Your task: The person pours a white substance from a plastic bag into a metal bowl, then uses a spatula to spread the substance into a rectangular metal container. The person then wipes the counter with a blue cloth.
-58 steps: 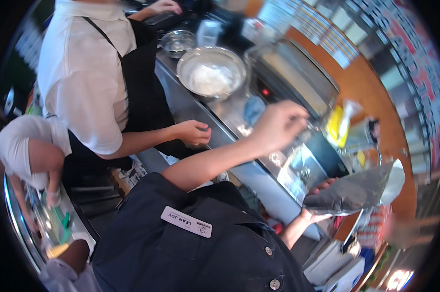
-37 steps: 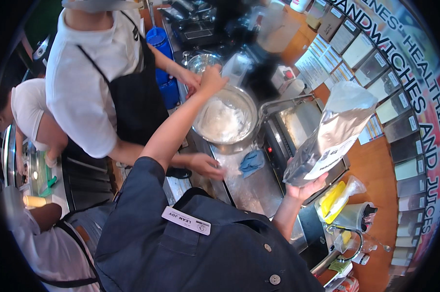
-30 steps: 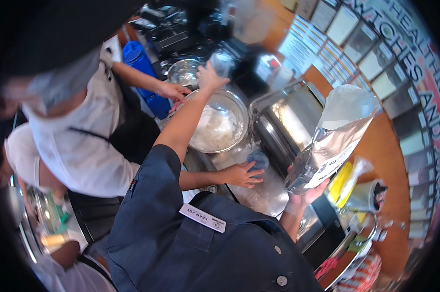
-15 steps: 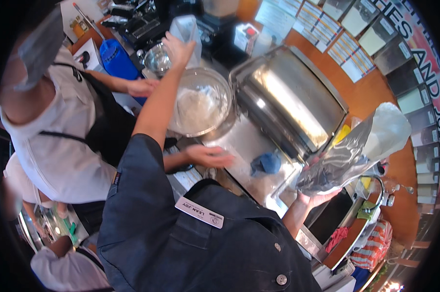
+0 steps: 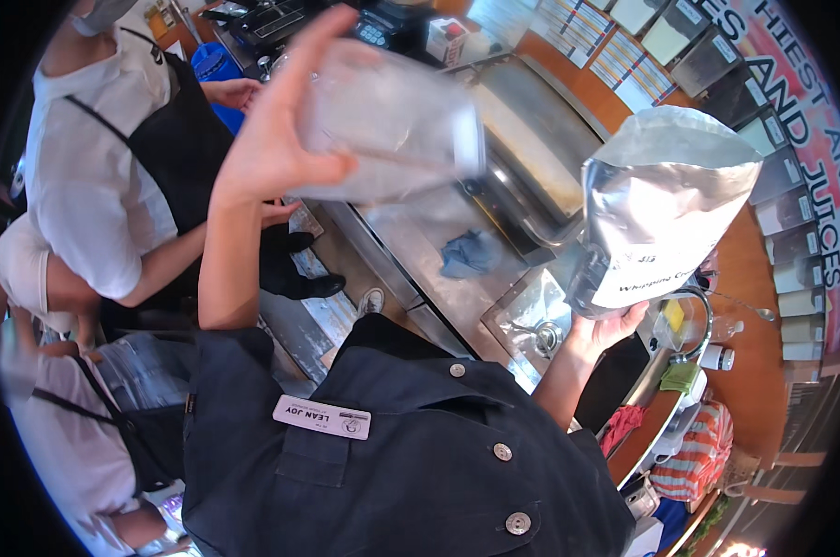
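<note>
My left hand (image 5: 285, 121) is raised at the upper left, thumb and fingers spread round a clear plastic container (image 5: 387, 125). The container is tipped sideways and smeared by motion, its pale end pointing right. On the right, my right hand (image 5: 610, 332) grips the lower end of a silver foil pouch (image 5: 670, 204). The pouch stands nearly upright, its top cut open and a white label facing me; what is in it cannot be seen. A crumpled blue cloth (image 5: 471, 253) lies on the steel counter (image 5: 410, 241) between my arms.
A large stainless steel covered unit (image 5: 531, 139) stands at the back of the counter. Near my right arm are a sink basin with a drain (image 5: 547, 336) and a green cloth (image 5: 683, 377). Co-workers, one in a white shirt (image 5: 99, 186) and black apron, stand close on the left.
My left hand has come back from the metal bowl, bringing the container up and across to the right. The pouch has turned label toward me. The bowl of white powder no longer shows.
</note>
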Demonstrator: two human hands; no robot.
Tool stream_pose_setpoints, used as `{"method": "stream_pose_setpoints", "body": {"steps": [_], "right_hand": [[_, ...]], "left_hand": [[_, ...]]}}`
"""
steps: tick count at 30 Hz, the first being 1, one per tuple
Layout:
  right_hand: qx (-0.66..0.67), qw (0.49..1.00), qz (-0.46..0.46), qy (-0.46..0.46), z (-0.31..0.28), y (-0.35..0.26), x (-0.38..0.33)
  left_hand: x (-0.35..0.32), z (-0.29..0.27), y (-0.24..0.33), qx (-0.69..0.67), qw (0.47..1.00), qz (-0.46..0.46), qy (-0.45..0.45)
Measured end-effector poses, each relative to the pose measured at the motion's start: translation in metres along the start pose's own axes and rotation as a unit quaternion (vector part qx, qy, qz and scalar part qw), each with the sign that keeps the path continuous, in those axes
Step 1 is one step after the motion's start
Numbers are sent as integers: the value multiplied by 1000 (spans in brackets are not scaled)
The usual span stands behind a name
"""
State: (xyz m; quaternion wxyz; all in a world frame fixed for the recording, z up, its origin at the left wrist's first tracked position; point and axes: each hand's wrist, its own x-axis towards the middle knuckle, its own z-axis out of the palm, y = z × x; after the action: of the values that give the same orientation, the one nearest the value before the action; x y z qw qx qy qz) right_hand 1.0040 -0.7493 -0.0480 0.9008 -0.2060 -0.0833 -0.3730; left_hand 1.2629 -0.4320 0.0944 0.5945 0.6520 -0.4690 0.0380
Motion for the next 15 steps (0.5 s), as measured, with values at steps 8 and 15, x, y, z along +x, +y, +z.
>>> {"method": "stream_pose_setpoints", "body": {"steps": [8, 15], "right_hand": [[-235, 969, 2, 72, -51, -29, -29], [-328, 944, 20, 34, -68, -53, -48]], "left_hand": [[4, 70, -20, -122, 897, -124, -406], [38, 109, -25, -77, 864, -73, -492]]}}
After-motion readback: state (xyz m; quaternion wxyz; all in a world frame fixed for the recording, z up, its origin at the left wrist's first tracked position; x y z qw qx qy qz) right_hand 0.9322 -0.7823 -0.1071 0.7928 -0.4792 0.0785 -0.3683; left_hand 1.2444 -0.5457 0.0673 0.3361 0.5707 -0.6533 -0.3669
